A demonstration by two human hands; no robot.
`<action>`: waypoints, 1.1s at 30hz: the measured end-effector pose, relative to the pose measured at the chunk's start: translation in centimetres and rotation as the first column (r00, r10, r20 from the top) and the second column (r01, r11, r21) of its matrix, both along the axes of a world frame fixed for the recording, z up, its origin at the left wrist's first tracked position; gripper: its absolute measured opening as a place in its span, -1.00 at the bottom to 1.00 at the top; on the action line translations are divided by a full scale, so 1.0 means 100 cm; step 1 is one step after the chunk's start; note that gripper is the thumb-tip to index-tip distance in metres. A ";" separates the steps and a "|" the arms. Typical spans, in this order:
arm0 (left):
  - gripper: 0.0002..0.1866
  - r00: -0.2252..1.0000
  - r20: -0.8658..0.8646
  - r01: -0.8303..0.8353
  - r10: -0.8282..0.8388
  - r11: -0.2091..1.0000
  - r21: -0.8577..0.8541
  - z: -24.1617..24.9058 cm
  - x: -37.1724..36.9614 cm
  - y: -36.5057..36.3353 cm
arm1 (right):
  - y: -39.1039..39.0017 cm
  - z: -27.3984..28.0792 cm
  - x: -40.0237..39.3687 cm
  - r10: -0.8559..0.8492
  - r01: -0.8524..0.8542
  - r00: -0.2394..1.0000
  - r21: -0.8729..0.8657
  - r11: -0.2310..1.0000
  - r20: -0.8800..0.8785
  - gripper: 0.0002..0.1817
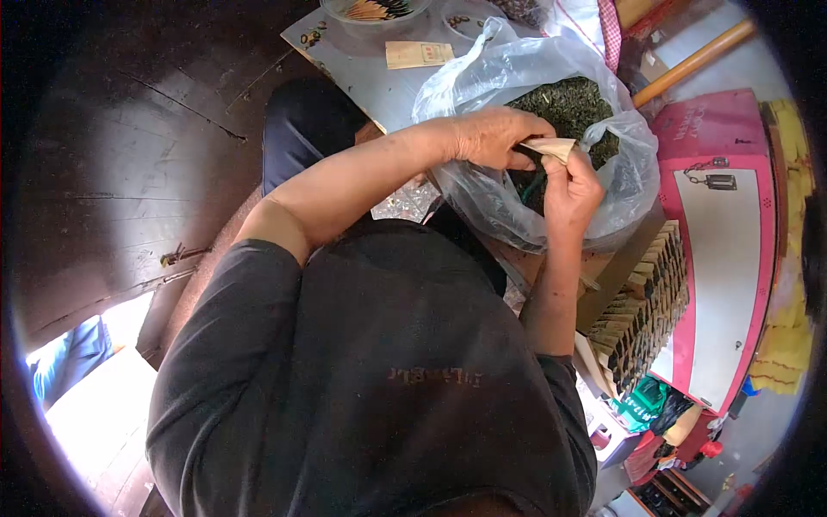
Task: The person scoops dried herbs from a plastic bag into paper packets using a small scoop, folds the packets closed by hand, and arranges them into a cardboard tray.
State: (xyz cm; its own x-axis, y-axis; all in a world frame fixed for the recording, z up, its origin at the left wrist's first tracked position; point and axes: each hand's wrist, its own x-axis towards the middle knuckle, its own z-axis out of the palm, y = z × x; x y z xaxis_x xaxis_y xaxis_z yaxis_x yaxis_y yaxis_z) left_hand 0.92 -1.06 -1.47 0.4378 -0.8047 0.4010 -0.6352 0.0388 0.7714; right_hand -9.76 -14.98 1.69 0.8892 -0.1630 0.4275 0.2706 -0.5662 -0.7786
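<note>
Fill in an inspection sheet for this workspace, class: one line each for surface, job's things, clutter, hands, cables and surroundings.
Surface: grey board ahead of the person, with a clear plastic bag on it.
Job's things: small pale wrapper held over the bag; dark green shredded filling inside the bag.
Clutter: tan card; glass bowl of sticks; stacked tan rolled pieces at the right.
Hands: left hand and right hand both pinch the wrapper with their fingers.
Cables: nothing seen.
Surroundings: dark floor; pink and white box with a padlock; wooden handle.
</note>
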 end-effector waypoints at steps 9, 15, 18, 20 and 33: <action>-0.67 0.998 0.058 -0.034 0.023 0.980 0.195 0.006 0.009 -0.003 | -0.016 0.023 -0.006 0.207 -0.238 0.954 -0.123 0.963 -0.218 -0.62; -0.59 0.993 0.108 -0.065 0.043 0.976 0.210 0.001 0.003 -0.002 | -0.022 0.023 0.004 0.288 -0.372 0.866 -0.144 0.917 -0.409 -0.49; -0.53 0.985 0.151 -0.103 0.080 0.982 0.156 -0.003 0.004 -0.003 | -0.022 0.014 0.006 0.214 -0.359 0.874 -0.282 0.890 -0.437 -0.45; -0.47 0.987 0.141 -0.078 0.071 0.996 0.047 -0.004 0.007 0.001 | -0.031 0.001 0.005 0.209 -0.336 0.894 -0.284 0.898 -0.396 -0.44; -0.46 0.998 0.066 -0.020 0.015 0.997 0.074 0.006 0.009 0.007 | -0.018 0.024 0.007 0.216 -0.380 0.884 -0.368 0.849 -0.413 -0.43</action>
